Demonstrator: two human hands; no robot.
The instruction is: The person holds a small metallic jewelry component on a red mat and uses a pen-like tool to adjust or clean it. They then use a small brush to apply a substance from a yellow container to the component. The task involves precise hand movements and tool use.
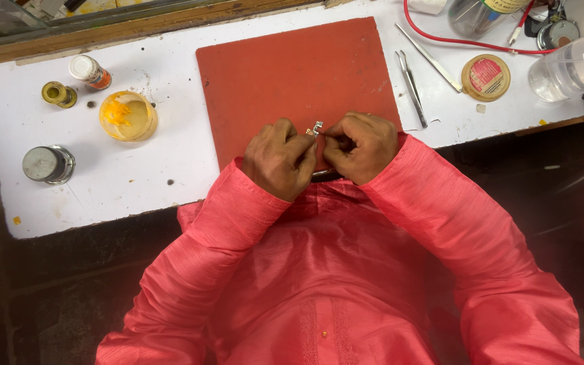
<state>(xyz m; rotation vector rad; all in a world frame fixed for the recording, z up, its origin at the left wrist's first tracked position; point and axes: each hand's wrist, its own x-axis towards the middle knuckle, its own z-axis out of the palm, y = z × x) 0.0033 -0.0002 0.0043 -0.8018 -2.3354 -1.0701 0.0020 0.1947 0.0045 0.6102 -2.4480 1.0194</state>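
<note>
Metal piece [316,127]: tiny and silvery, pinched between both hands' fingertips, just above the mat's near edge.
Table [170,155]: white and stained; jars sit left, tools right, middle kept free.
Mat [292,74]: red and square, likely there to catch anything dropped.
Left hand [280,159]: curled tight, pinching the piece steady.
Right hand [361,145]: curled, nipping the piece's other side.
Tweezers [411,88]: parked right of the mat, within reach.

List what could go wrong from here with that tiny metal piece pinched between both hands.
1. The small metal piece is pinched only by the fingertips of the left hand and right hand; it could slip out.
2. The hands work near the front edge of the red mat, so a dropped piece might fall into the lap.
</note>
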